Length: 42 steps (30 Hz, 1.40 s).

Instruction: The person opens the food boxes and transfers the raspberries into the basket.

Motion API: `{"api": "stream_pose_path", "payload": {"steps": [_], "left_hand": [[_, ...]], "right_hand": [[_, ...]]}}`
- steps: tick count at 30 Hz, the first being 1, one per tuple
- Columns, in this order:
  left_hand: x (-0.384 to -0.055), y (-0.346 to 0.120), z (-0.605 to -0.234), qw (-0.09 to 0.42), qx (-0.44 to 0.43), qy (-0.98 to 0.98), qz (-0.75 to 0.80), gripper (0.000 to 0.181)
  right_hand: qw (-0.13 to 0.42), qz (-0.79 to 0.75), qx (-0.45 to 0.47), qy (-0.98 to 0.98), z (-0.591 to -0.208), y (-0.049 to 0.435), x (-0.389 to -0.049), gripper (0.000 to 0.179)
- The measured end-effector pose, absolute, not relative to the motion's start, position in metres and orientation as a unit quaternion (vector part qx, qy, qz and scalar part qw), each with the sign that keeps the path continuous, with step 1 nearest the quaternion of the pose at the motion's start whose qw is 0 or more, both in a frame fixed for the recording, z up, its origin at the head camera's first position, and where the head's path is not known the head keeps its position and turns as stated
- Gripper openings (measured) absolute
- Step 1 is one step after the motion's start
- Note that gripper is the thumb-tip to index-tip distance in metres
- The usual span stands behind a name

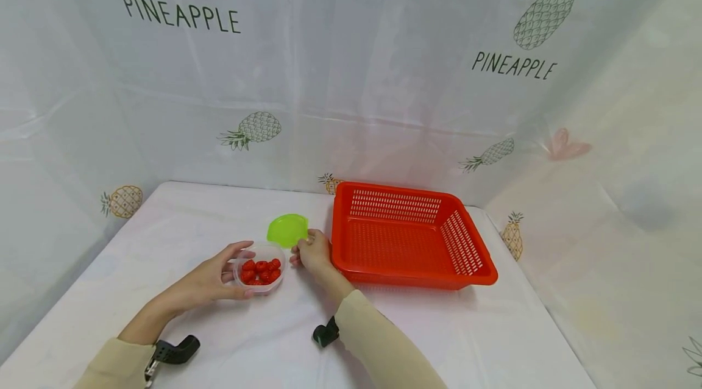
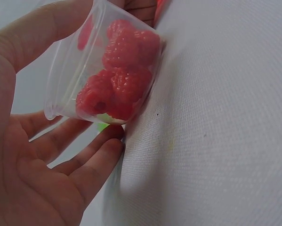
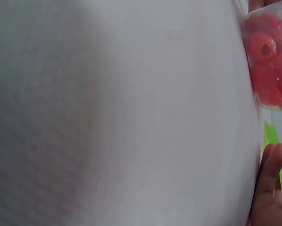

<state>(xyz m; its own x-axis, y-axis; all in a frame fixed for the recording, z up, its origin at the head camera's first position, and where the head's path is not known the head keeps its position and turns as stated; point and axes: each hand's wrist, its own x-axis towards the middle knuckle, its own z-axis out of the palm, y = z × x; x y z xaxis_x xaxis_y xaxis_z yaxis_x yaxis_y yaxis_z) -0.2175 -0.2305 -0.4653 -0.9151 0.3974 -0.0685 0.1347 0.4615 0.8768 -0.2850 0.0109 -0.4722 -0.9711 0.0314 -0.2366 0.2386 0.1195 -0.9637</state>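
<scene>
A small clear plastic container (image 1: 261, 288) with several raspberries (image 1: 262, 273) in it stands upright on the table. My left hand (image 1: 216, 276) holds its left side, the thumb near the front and the fingers round the back; the left wrist view shows the raspberries (image 2: 124, 66) through the wall. A bright green lid (image 1: 286, 230) lies just behind the container. At the lid's near right edge is my right hand (image 1: 315, 252), its fingers loosely bent. In the right wrist view the fingers (image 3: 271, 162) overlap the lid (image 3: 271, 134); a firm grip on it is not visible.
A red plastic basket (image 1: 400, 279) with slotted walls stands close to the right of my right hand. White cloth (image 1: 263, 340) covers the table, and a pineapple-print curtain (image 1: 373, 102) hangs behind. Black straps (image 1: 178, 351) sit at both wrists.
</scene>
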Motion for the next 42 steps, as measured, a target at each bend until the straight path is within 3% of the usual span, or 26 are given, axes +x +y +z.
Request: {"api": "stream_pose_path", "payload": {"steps": [14, 27, 42], "left_hand": [[-0.217, -0.231, -0.466, 0.132, 0.158, 0.841, 0.500, 0.101], [-0.216, -0.232, -0.466, 0.142, 0.165, 0.830, 0.513, 0.101], [-0.218, -0.237, -0.468, 0.170, 0.168, 0.807, 0.540, 0.104]], "right_hand": [[0.035, -0.590, 0.027, 0.806, -0.469, 0.006, -0.277, 0.039], [-0.045, -0.479, -0.164, 0.861, -0.430, -0.007, -0.259, 0.031], [-0.012, -0.350, -0.306, 0.885, -0.396, 0.014, -0.253, 0.033]]}}
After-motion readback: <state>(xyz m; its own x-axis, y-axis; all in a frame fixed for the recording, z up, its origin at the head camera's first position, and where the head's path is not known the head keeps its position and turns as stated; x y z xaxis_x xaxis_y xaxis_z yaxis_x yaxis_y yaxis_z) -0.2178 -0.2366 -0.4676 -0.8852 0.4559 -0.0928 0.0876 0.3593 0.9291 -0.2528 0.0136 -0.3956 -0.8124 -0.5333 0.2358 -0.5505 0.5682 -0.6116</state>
